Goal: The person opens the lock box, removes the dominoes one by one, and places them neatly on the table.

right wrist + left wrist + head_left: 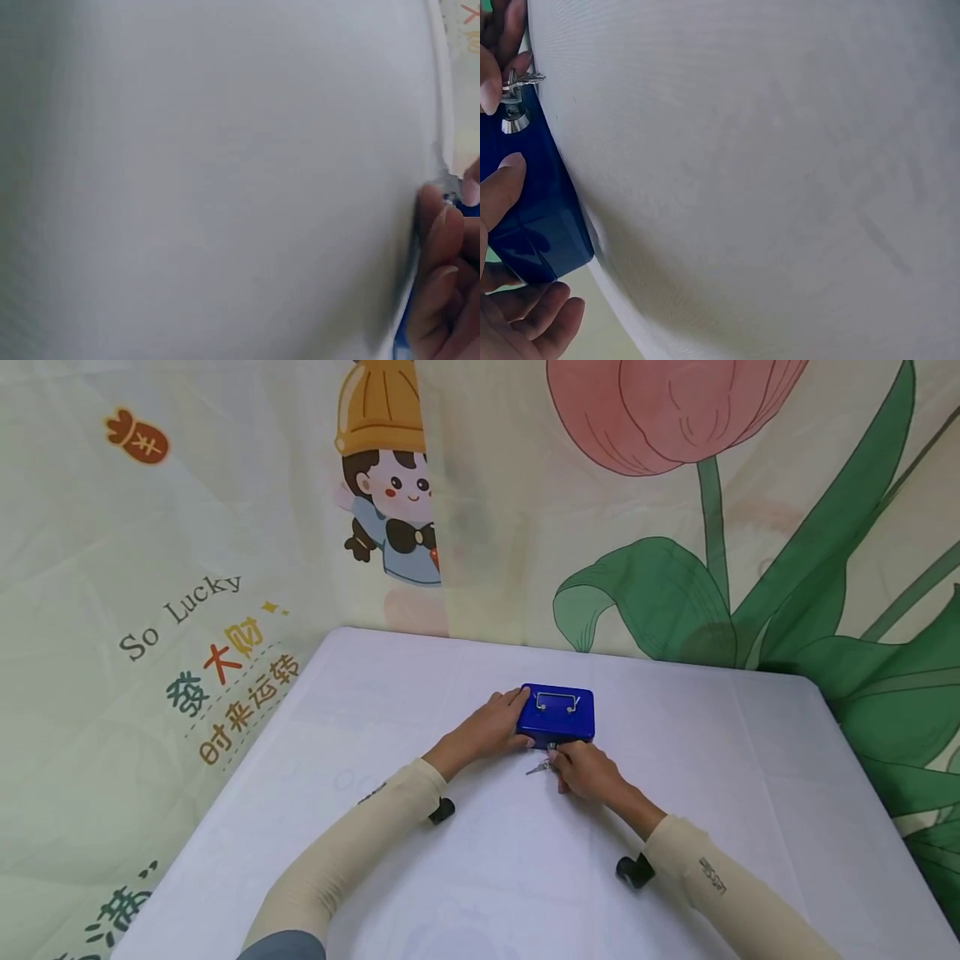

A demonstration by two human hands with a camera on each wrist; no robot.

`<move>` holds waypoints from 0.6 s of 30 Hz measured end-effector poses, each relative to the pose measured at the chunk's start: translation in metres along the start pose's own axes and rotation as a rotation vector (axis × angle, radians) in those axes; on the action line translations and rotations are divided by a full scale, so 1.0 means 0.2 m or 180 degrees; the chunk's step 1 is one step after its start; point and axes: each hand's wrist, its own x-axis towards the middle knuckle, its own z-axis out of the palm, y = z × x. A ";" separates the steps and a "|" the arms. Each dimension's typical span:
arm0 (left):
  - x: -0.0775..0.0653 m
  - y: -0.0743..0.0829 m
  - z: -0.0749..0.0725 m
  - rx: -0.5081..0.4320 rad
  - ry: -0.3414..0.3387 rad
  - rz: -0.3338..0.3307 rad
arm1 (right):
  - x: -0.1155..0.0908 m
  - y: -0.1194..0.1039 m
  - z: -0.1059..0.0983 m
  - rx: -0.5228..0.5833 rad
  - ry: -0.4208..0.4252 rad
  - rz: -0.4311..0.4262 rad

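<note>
A small blue metal cash box (pixel 557 725) with a wire handle (pixel 556 702) on its lid sits on the table, lid down. My left hand (pixel 491 725) grips its left side, with the thumb on the front face and the other fingers around the side, as the left wrist view shows. At the front, my right hand (pixel 588 770) pinches a key at the silver lock (pixel 514 120). Another silver key (pixel 537 767) dangles beside those fingers. The right wrist view shows the curled right fingers (pixel 442 240), which hide most of the key and box.
The white-covered table (pixel 420 877) extends around the box on all sides. Behind it hangs a printed cloth backdrop (pixel 495 527) with a tulip and a cartoon figure. Black wrist cameras (pixel 636 871) hang under both forearms near the tabletop.
</note>
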 end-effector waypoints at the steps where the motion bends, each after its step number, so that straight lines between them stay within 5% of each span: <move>1: 0.00 0.00 0.00 0.0010 -0.0002 0.0002 | 0.00 0.00 -0.01 0.0032 -0.0074 0.0058; 8: 0.01 0.00 0.01 0.0004 -0.0010 -0.0010 | 0.00 0.01 -0.04 -0.0088 -0.0202 0.0291; 18: 0.01 -0.01 0.00 -0.0026 -0.0026 -0.0013 | 0.00 0.03 -0.05 -0.0347 0.0025 0.0079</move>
